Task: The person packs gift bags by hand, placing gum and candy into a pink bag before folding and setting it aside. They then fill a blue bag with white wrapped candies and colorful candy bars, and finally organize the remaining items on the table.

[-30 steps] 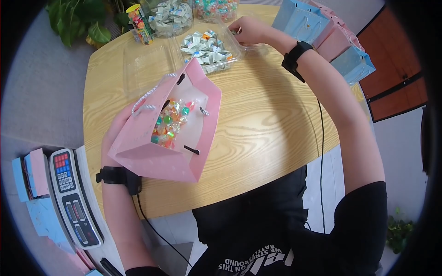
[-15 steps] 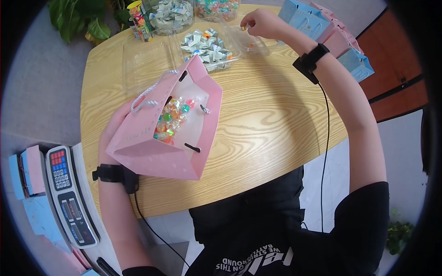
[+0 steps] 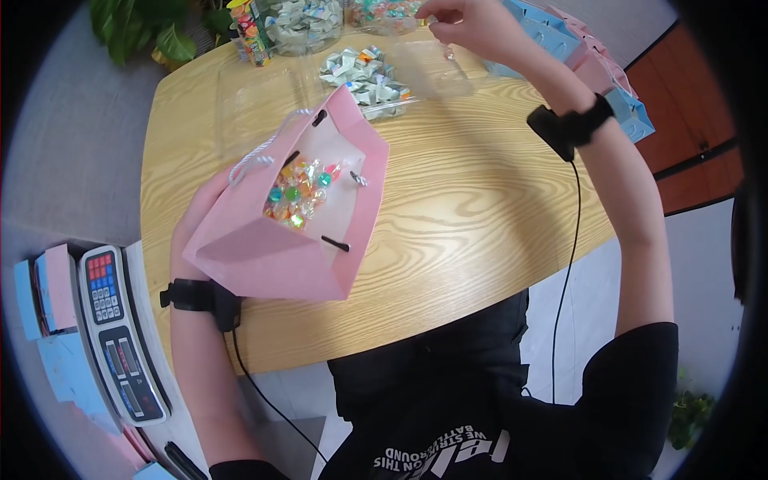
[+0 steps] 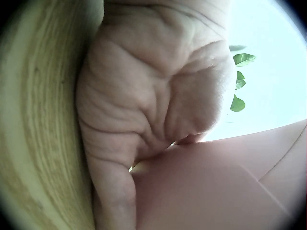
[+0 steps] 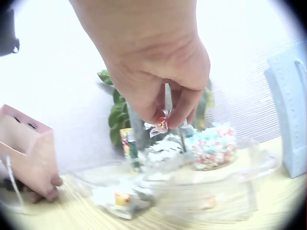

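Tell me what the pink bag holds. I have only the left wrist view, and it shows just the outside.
Observer: The pink bag holds a pile of shiny wrapped candies in mixed colors.
Operator: Report on the right grip.
Observer: The right grip pinches a small candy with red in its clear wrapper.
Operator: Name something on the table beyond the bag.
Observer: On the table there is a heap of silvery wrapped pieces in a clear container.
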`<state>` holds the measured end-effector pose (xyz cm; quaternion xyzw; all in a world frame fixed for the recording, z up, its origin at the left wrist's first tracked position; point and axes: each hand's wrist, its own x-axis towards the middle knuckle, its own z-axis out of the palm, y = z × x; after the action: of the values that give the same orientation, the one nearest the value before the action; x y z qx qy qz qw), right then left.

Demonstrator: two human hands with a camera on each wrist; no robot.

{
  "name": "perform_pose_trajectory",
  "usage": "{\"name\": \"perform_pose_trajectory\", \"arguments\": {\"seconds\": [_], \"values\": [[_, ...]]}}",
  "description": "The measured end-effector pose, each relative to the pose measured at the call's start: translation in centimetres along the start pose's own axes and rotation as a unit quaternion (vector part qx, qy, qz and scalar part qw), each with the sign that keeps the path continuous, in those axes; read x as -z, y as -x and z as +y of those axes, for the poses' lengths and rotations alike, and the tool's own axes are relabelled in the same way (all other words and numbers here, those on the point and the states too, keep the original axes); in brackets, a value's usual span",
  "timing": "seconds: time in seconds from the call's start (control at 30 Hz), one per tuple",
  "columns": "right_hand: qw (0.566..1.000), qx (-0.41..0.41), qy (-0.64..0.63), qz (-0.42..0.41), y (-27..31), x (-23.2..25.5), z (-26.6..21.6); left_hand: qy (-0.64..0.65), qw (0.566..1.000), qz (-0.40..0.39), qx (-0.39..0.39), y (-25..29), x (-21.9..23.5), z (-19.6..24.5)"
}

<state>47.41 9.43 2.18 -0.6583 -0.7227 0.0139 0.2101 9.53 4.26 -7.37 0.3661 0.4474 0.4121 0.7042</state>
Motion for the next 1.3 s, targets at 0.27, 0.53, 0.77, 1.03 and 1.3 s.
{"name": "perform_pose_trajectory", "arguments": {"seconds": [0.27,0.53,0.77,1.03,1.3], "values": [[0.945,0.239,-0.183,-0.131,5.1,1.1,-10.2,-0.011,0.980,-0.193,-0.048,-0.1,-0.2,0.1],[0.916,0.302,-0.167,-0.205,4.5,-1.0,-14.2,-0.069,0.931,-0.351,-0.072,0.8,-1.5,2.4],[0.942,0.146,-0.262,-0.151,2.4,3.5,-10.3,-0.186,0.938,-0.257,-0.140,1.3,-1.0,2.0],[0.964,0.172,0.148,-0.139,-2.7,-2.9,4.6,-0.168,0.979,-0.055,-0.105,-1.6,2.7,-0.7],[0.932,0.000,0.219,-0.289,-2.8,-4.2,3.2,0.008,0.999,-0.037,0.005,-2.3,1.4,-0.3]]}}
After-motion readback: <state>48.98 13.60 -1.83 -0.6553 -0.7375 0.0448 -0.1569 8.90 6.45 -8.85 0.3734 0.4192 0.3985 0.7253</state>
